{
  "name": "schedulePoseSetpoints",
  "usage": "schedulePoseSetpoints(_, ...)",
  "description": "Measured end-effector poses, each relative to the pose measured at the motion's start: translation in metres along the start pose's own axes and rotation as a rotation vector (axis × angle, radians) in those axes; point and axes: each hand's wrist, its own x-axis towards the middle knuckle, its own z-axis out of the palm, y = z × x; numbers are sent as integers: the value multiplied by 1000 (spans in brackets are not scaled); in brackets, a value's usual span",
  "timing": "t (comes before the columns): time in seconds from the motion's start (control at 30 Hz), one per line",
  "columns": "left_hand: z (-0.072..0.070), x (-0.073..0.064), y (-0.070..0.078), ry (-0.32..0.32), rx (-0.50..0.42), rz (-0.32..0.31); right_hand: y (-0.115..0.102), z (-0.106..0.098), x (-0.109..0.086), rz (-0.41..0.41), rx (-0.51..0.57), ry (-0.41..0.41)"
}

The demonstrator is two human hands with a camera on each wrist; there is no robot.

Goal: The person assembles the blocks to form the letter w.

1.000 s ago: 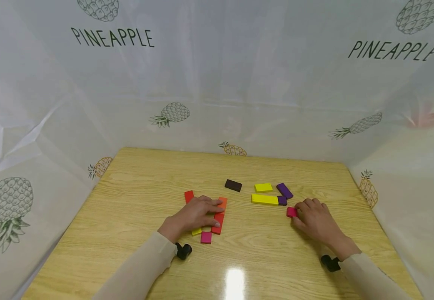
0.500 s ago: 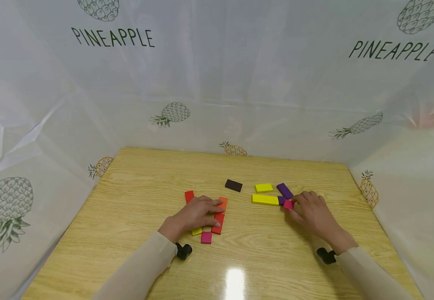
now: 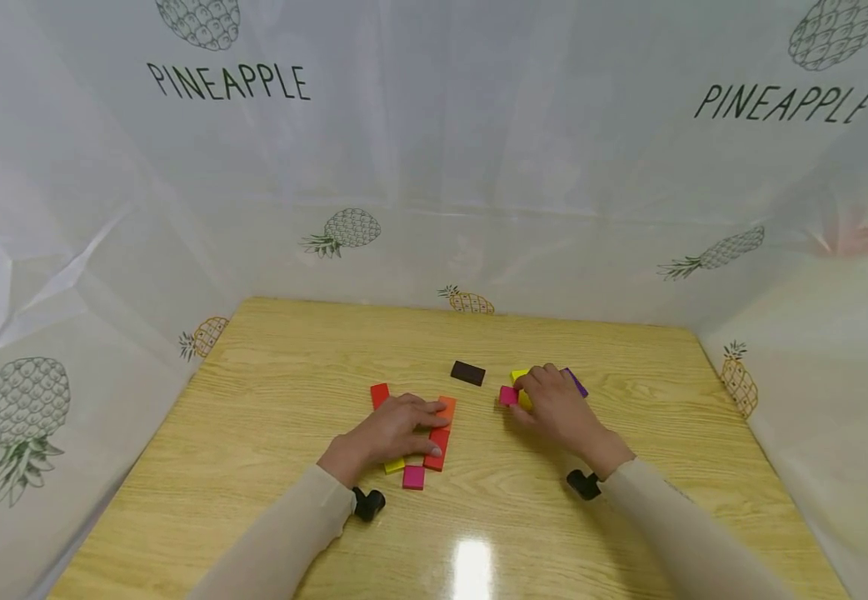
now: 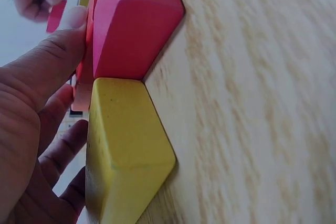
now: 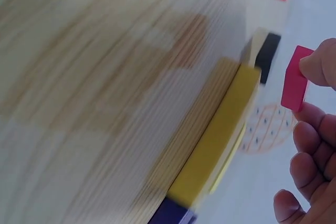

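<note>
My right hand pinches a small pink block between thumb and fingertips. In the right wrist view this pink block is raised off the table, with the long yellow block and a purple block below it. My left hand lies over a group of blocks at the left, its fingers on an orange block and its thumb on a red block. A second pink block and a yellow block stand edge to edge beside that hand in the left wrist view.
A dark block lies between the two groups. Behind my right hand show parts of a yellow block and a purple block. Another red block sticks out past my left hand. A pineapple-print sheet surrounds the wooden table.
My right hand has lifted the pink block from beside the small purple block and carried it left, past the long yellow block. The left hand stays in place.
</note>
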Motion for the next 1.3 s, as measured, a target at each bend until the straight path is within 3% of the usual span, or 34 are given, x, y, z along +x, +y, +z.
schedulePoseSetpoints(0.47,2,2,-2,-7,51,-5,-28,28,40,-64,-16,-103)
schedulePoseSetpoints(1.3,0,1,1,-10,41,-10,-35,37,53,-36,-6,-184)
